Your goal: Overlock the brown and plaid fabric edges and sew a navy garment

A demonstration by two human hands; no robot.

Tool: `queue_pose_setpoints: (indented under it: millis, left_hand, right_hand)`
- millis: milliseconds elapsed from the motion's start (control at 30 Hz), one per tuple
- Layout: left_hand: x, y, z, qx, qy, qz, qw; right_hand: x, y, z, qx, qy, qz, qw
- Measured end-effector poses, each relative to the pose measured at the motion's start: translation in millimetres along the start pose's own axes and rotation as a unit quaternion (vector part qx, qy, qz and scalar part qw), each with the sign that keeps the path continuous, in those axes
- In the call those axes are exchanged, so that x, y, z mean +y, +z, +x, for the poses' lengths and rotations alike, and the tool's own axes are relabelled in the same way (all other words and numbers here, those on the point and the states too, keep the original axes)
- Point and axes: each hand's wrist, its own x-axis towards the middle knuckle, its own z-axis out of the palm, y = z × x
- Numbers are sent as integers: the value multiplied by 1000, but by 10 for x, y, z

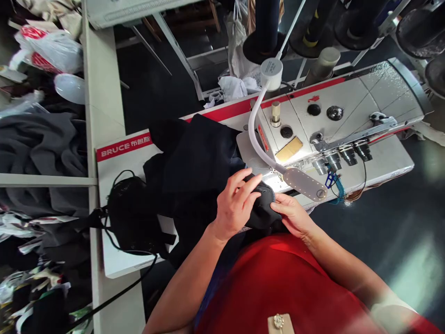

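A dark garment lies bunched over the left part of the sewing machine's white bed and hangs toward my lap. Its curved, stitched edge lies between my hands, just in front of the lit needle area. My right hand pinches this edge between thumb and fingers. Over the cloth on the other side is my left hand, its fingers bent and apart, with thumb and fingertips showing on top of the fabric. The sewing machine stands just beyond, its needle area partly hidden by the lamp and cloth.
A bendable white lamp arches low over the needle area, close to my right hand. A black mesh bag with cords sits on the bed's left end. Shelves with cloth and plastic bags line the left; thread cones stand behind.
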Motion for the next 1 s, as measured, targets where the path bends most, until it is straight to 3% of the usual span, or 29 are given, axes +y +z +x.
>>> queue_pose_setpoints:
  millis: [100, 233, 367, 533, 600, 700, 767, 833, 867, 933, 1000]
  left_hand:
    - [52, 26, 162, -100, 0, 52, 994]
    - [-9, -9, 334, -226, -88, -13, 970]
    - [-117, -50, 367, -248, -203, -121, 939]
    - [-151, -54, 337, -236, -240, -211, 918]
    - [-156, -40, 330, -233, -248, -225, 913]
    - [-176, -8, 321, -231, -255, -240, 908]
    - [-189, 12, 317, -235, -254, -250, 904]
    - [-195, 22, 316, -236, -255, -258, 902]
    - [-196, 20, 317, -234, -259, -262, 900]
    - [-197, 8, 320, -225, -274, -273, 894]
    - [-203, -8, 322, -216, -290, -285, 888]
  right_hand:
    - [46, -45, -3, -3, -10, -31, 999]
    - [64, -67, -18, 6, -20, -62, 998]
    - [47, -39, -16, 26, -44, -68, 996]
    - [72, -37, -7, 74, -100, -178, 976]
    - [107, -40, -8, 156, -175, -294, 927]
    - [148, -10, 22, 254, -332, -476, 774]
    - [138, 41, 71, 231, -399, -554, 693]
    - [87, 106, 116, 192, -421, -596, 656]
    - [49, 137, 123, 177, -421, -601, 656]
    - [-34, 182, 91, 122, -407, -580, 695]
    - [-96, 188, 11, -11, -379, -549, 745]
